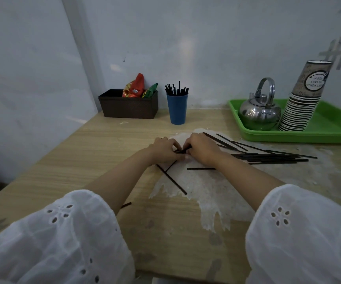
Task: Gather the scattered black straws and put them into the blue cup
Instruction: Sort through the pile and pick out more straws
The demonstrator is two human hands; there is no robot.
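Pinching a few thin black plastic straws (pixel 182 150) in curled fingers of your left hand (pixel 164 149) and right hand (pixel 201 149); the loose pile (pixel 267 157) lies left-to-right, nearest your right.

Blue cup (pixel 177 110): plain tumbler, upright, well behind the loose straws.
Straws in cup (pixel 176 90): thin black bunch, standing on end, tips above the rim.
Loose straws (pixel 267 156): many, flat, roughly parallel heap at right, some fanned out behind.
Held straws (pixel 182 150): a few, pinched between left hand (pixel 163 149) and right hand (pixel 202 148).
Crossed pair (pixel 171 179), single straw (pixel 201 168): flat, nearer.
Short straw end (pixel 126 205): nearest, partly hidden.
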